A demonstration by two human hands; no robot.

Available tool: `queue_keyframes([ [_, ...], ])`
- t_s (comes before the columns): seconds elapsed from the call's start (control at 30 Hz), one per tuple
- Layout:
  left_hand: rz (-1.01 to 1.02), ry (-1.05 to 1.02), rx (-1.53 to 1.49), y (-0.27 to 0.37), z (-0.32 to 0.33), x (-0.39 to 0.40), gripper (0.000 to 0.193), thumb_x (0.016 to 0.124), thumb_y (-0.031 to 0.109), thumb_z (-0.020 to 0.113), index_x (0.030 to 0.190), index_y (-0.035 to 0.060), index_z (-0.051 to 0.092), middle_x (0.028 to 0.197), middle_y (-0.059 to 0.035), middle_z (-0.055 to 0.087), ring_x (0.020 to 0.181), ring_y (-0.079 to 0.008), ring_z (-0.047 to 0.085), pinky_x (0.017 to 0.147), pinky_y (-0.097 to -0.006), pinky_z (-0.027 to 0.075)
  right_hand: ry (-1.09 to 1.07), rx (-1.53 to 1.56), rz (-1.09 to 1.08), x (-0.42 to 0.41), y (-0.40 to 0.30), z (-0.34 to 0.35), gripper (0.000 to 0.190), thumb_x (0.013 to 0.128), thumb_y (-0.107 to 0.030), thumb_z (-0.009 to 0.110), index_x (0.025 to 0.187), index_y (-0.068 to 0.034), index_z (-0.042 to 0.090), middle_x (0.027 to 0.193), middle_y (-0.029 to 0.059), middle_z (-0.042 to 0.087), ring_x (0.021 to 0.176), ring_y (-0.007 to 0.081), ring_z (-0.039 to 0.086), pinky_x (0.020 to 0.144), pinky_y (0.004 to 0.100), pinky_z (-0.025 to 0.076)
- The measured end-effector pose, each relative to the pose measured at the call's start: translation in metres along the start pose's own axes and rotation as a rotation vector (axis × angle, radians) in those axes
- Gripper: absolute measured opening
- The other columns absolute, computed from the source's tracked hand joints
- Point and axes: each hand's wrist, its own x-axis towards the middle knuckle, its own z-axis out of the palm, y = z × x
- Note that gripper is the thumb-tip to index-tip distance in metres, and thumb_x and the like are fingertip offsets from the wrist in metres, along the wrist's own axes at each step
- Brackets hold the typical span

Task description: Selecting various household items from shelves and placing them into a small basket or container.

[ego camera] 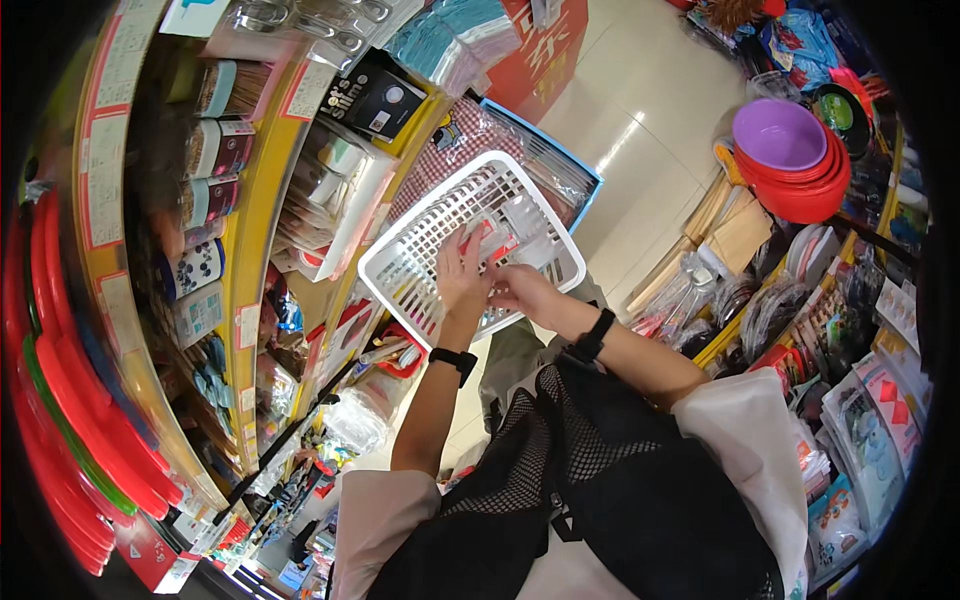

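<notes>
A white plastic basket [379, 262] with slotted walls lies in front of me, and both my hands reach into it. My left hand [461, 274] has its fingers against a clear plastic package with red printing [495, 241]. Beside it my right hand [529, 292] is bent in, its fingertips close to the left thumb and the package's near end. What those right fingertips pinch, if anything, is hidden. Further up in the basket sits a clear plastic container [525, 216]. A black band circles each of my wrists.
Tall shelves with a yellow edge [262, 187] run along the left. Underneath the basket's far side is a blue-edged box [589, 184] of flat wrapped goods. Stacked red and purple basins [780, 142] stand on the right, above packed racks. Pale floor tiles [637, 97] show between.
</notes>
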Motion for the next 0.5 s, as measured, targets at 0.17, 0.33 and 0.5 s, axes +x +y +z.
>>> queue_keyframes([
  [0.17, 0.078, -0.019, -0.075, 0.003, -0.004, 0.008, 0.061, 0.076, 0.02, 0.088, 0.133, 0.0124, 0.069, 0.143, -0.0195, 0.055, 0.114, -0.0377, 0.06, 0.098, -0.0474, 0.05, -0.325, -0.511, -0.224, -0.044, -0.007, -0.006, 0.042, 0.104, -0.022, 0.057, 0.135, 0.006, 0.062, 0.112, 0.0065, 0.07, 0.101, 0.0146, 0.066, 0.093, 0.0295, 0.054],
  [0.33, 0.073, -0.03, -0.149, -0.005, 0.009, 0.006, 0.036, 0.077, 0.016, 0.088, 0.111, 0.0134, 0.076, 0.13, -0.0124, 0.064, 0.106, -0.0266, 0.062, 0.094, -0.0414, 0.05, -0.245, -0.51, -0.348, -0.076, -0.012, -0.014, 0.029, 0.1, -0.022, 0.056, 0.104, 0.005, 0.066, 0.091, 0.0113, 0.068, 0.084, 0.0184, 0.063, 0.081, 0.0346, 0.052],
  [0.5, -0.217, -0.173, -0.468, 0.004, 0.005, 0.022, 0.065, 0.078, 0.025, 0.091, 0.134, 0.0055, 0.063, 0.125, -0.0163, 0.065, 0.113, -0.0374, 0.064, 0.101, -0.0448, 0.051, -0.075, -0.654, -0.395, -0.098, -0.011, -0.034, 0.045, 0.104, -0.019, 0.059, 0.141, 0.006, 0.058, 0.118, 0.0128, 0.072, 0.106, 0.0193, 0.067, 0.096, 0.0333, 0.053],
])
